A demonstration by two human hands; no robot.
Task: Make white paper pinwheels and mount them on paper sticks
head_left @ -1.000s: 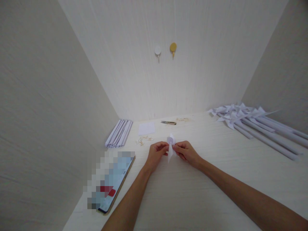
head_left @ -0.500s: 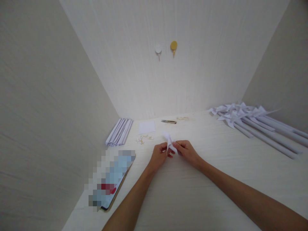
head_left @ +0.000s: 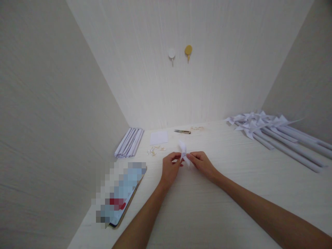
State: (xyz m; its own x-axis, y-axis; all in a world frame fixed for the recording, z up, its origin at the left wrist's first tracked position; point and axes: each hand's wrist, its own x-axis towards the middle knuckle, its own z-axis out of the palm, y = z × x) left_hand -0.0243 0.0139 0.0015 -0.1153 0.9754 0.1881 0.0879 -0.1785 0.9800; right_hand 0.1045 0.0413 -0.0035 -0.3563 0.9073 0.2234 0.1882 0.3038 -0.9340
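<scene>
Since a moment ago the folded paper [head_left: 183, 151] has tipped from hanging downward between the fingers to pointing up and away, and both hands have crept slightly further from the body. The left hand [head_left: 169, 168] pinches the near left edge of this small white piece with thumb and forefinger; the right hand [head_left: 202, 163] pinches its right edge the same way, so both are closed on it just above the table [head_left: 233, 193].

No box, tray or other container shows; everything lies loose on the tabletop. To the left, against the side wall, rests a bundle of rolled paper sticks [head_left: 129, 142]. Just beside it sits a flat white paper square [head_left: 159, 137], with a scatter of small pale clips [head_left: 155, 150] in front of it. Near the back wall lie a small pair of scissors [head_left: 182, 131] and more small pale bits [head_left: 197, 128]. A pile of finished paper pinwheels [head_left: 269, 129] on long white sticks fills the right side. A phone [head_left: 121, 195], its screen blurred, lies at the near left. Two round hooks [head_left: 180, 52] are fixed on the back wall.
</scene>
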